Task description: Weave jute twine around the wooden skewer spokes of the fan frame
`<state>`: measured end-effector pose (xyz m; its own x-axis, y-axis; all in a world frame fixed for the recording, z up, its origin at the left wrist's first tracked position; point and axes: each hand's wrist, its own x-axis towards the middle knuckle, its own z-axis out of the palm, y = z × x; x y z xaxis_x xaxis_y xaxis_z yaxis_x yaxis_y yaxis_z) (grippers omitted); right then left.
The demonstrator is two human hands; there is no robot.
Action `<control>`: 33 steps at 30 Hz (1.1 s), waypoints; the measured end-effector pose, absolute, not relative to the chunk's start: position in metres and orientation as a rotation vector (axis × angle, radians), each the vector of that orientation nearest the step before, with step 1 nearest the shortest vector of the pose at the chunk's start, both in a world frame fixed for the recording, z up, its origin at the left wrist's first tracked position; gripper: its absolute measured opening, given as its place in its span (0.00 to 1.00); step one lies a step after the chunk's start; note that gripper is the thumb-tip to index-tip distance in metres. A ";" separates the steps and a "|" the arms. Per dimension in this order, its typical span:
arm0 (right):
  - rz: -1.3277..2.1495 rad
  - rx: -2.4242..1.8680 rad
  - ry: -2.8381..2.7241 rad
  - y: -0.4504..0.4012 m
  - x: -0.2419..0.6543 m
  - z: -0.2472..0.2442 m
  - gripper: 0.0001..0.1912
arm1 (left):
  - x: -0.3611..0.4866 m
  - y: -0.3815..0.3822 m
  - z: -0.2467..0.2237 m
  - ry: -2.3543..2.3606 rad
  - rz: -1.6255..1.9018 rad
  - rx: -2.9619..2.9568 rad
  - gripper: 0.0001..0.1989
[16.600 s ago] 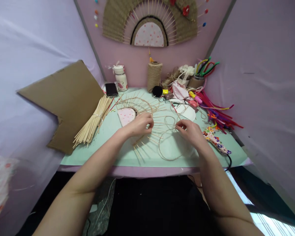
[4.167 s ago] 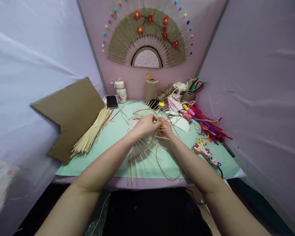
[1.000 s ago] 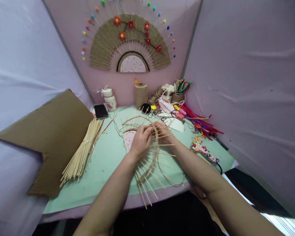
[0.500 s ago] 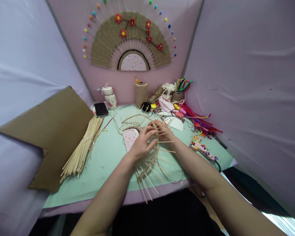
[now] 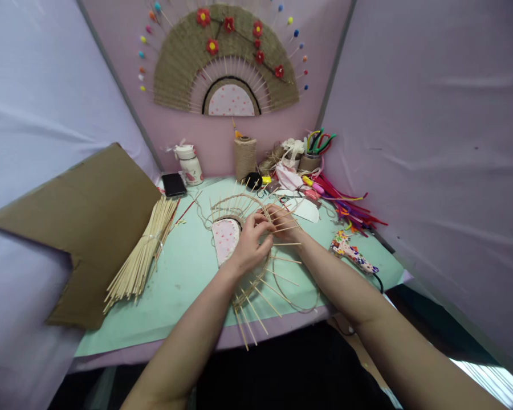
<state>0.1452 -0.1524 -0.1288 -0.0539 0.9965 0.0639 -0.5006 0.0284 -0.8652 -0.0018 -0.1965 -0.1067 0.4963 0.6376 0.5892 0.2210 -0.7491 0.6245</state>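
Observation:
A fan-shaped frame of thin wooden sticks (image 5: 277, 282) lies on the green table, with brown twine (image 5: 239, 199) woven across the sticks in an arc. Its half-round centre (image 5: 226, 239) is white with pink dots and points left. My left hand (image 5: 255, 242) is over the middle of the frame, thumb and fingers curled in on the twine and sticks. Just beyond it, my right hand (image 5: 281, 221) has its fingers closed at the twine among the sticks, partly hidden by them. A loose loop of twine trails on the table to the right.
A bundle of sticks (image 5: 143, 256) and brown cardboard (image 5: 106, 210) lie left. Behind stand a phone (image 5: 174, 184), a white bottle (image 5: 190, 165) and a twine spool (image 5: 245, 159). Pipe cleaners (image 5: 346, 208) and a patterned glue gun (image 5: 354, 253) are right. A finished fan (image 5: 175, 74) hangs behind.
My left hand's thumb and fingers have drawn closer together at the twine. My right hand stays among the sticks. The whole view has shifted slightly.

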 end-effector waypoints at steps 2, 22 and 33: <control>1.426 -0.759 -0.886 -0.151 0.145 -0.130 0.03 | -0.003 -0.196 -0.108 0.707 1.175 2.280 0.08; 0.983 -0.966 -1.063 -0.145 0.152 -0.136 0.17 | -0.009 -0.196 -0.108 0.705 1.158 2.228 0.18; 0.647 -1.088 -1.166 -0.141 0.167 -0.131 0.13 | -0.010 -0.197 -0.104 0.666 1.159 2.324 0.15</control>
<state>0.1667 -0.1409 -0.1310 0.3101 0.8640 0.3967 0.1208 0.3781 -0.9178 -0.0103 -0.1973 -0.1036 0.5285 0.6004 0.6002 0.2164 -0.7789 0.5887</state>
